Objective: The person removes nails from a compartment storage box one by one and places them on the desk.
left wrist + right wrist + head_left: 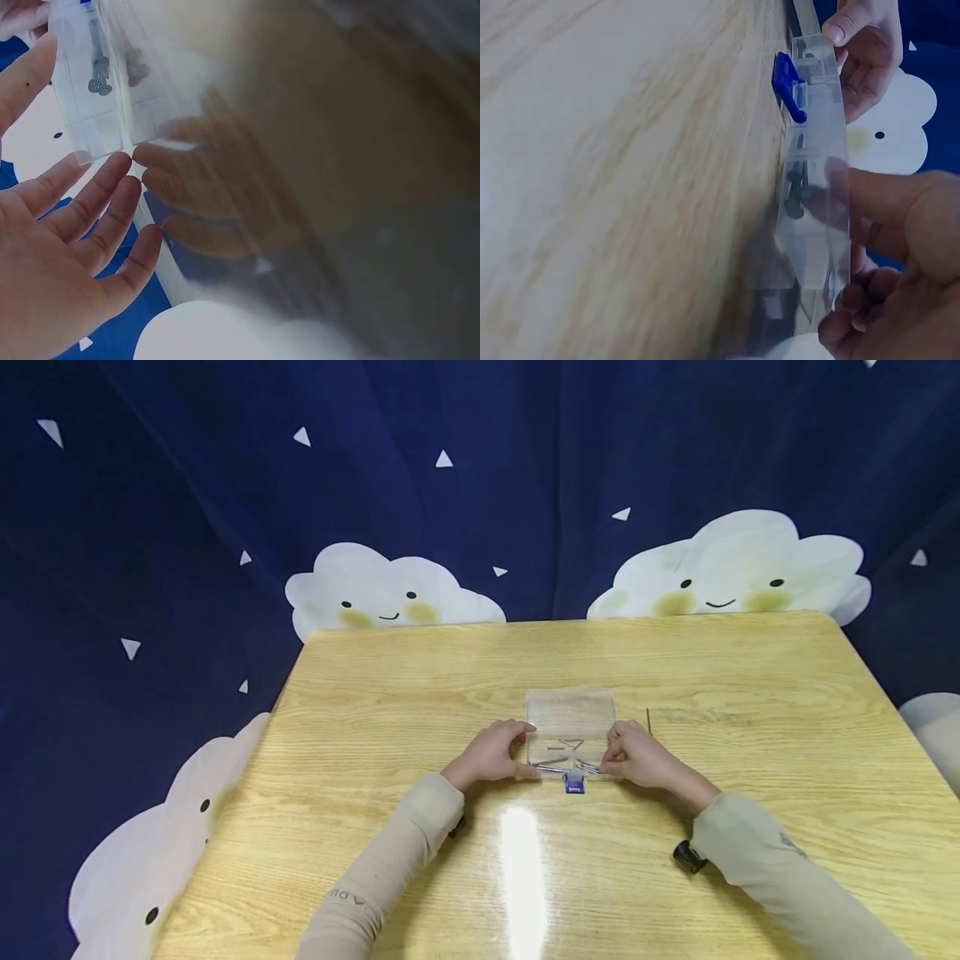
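Note:
A clear plastic compartment box [551,752] with its lid [570,710] folded back stands on the table, a blue latch [574,782] on its near side. Metal nails [550,768] lie in several compartments. My left hand [495,752] holds the box's left end between thumb and fingers; in the left wrist view its fingertips [116,163] touch the plastic. At the other end, my right hand [636,756] reaches into the front right compartment. The right wrist view shows its thumb [877,195] beside nail heads [793,207], blurred through the wall; whether it pinches one is hidden.
A thin dark nail [649,721] lies on the wooden table [420,685] just right of the box. Behind the table hangs a dark blue curtain [525,485] with white clouds.

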Demonstrator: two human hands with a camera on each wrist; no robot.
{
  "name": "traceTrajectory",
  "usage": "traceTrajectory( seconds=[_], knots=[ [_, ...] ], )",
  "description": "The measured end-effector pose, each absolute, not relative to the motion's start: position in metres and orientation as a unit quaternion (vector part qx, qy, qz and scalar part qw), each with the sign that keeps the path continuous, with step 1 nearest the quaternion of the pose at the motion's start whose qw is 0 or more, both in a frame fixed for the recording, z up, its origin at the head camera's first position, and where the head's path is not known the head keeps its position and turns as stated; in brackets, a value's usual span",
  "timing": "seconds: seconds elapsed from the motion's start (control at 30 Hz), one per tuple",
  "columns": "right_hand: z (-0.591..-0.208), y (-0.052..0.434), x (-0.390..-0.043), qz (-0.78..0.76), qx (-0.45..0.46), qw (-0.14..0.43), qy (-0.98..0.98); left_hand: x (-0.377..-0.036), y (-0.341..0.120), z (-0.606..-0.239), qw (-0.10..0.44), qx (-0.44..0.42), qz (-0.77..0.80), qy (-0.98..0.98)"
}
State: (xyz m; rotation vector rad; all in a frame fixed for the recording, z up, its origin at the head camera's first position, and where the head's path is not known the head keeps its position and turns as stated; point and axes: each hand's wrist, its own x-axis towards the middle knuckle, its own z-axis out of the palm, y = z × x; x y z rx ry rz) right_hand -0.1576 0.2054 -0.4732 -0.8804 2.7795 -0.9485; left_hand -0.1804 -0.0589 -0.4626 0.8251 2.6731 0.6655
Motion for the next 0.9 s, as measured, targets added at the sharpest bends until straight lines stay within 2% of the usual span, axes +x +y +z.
traceTrajectory(
  seconds=[0.23,0.5,0.8,0.9],
  knots=[
    [-0.469,0.2,-0.159,-0.274,-0.267,0.04,0.923,-0.18,-0.059,-0.462,0.135,0.284,0.229,0.921],
    [-0.465,0.194,-0.159,-0.231,-0.264,0.018,0.936,-0.181,-0.06,-0.462,0.137,0.28,0.229,0.922],
    [-0.471,0.199,-0.156,-0.287,-0.296,0.001,0.911,-0.182,-0.06,-0.463,0.126,0.288,0.218,0.924],
    [-0.473,0.204,-0.155,-0.32,-0.295,0.014,0.9,-0.181,-0.06,-0.464,0.128,0.289,0.219,0.923]
  ],
)
